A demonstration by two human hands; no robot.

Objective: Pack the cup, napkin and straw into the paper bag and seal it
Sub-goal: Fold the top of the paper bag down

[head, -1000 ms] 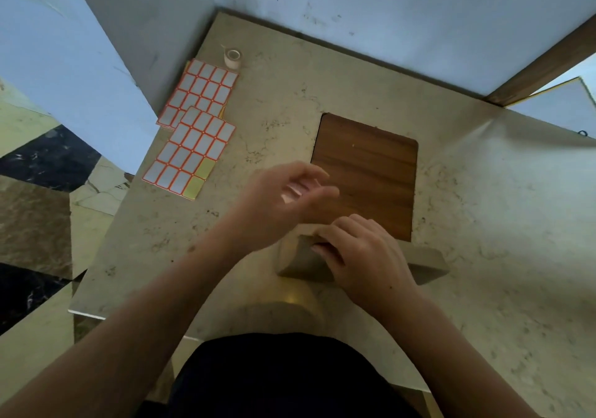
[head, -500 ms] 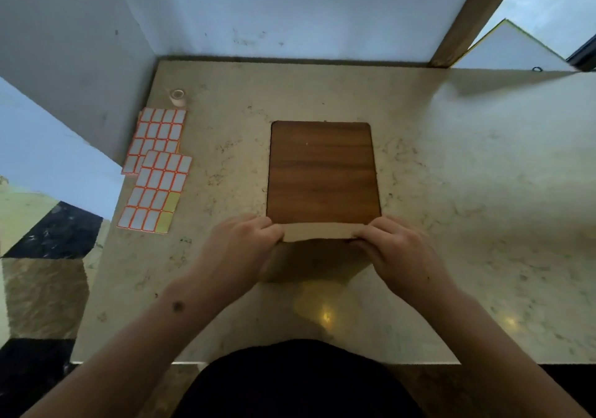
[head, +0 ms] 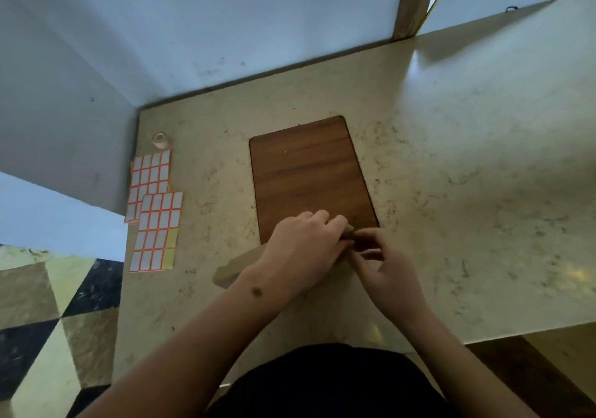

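Note:
The tan paper bag stands at the near edge of the brown wooden board, mostly hidden under my hands; only its left end shows. My left hand lies across the bag's folded top and presses it down. My right hand meets it from the right, with fingertips pinching at the fold beside my left fingers. Cup, napkin and straw are not visible.
Two sheets of orange-bordered white stickers lie at the left edge of the marble table, with a small roll of tape behind them. White walls close off the back and left. The table's left edge drops to a tiled floor.
My hands came together from the bag's two ends to its middle; the left now covers the folded top and the right pinches beside it. The camera view swung to the right.

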